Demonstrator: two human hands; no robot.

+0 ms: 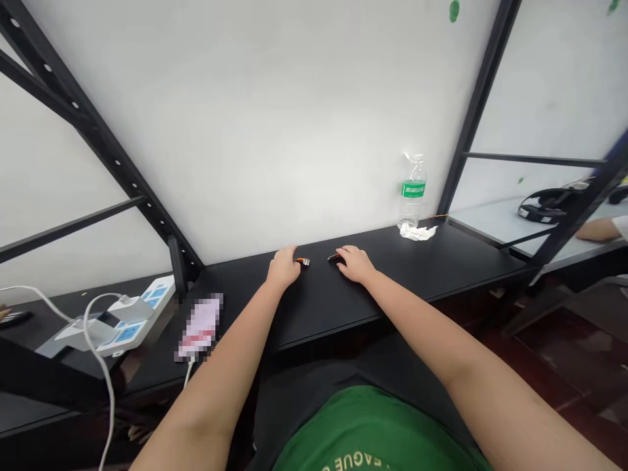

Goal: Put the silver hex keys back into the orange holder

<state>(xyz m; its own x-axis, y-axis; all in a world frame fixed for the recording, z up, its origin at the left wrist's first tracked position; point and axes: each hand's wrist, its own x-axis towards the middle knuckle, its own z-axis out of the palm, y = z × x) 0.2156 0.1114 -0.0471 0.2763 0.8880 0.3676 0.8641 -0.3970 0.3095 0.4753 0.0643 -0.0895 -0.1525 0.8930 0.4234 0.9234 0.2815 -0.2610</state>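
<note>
My left hand (pixel 283 267) rests on the black desk (pixel 314 301), its fingers closed around a small orange item (pixel 303 261) with a striped white-and-dark end; its kind is too small to make out. To the right, my right hand (pixel 355 263) grips a thin item (pixel 334 257) with a dark, pointed tip and a touch of red by the fingers. Most of that item is hidden in the hand. The two ends point toward each other across a short gap, apart and low over the desktop.
A clear plastic bottle (pixel 413 196) with a green label stands at the back right, a crumpled white tissue (pixel 417 233) before it. On the left lie a blurred-out phone (pixel 201 327) on a cable and a white power strip (pixel 142 320). Black metal frames (pixel 98 131) flank the desk.
</note>
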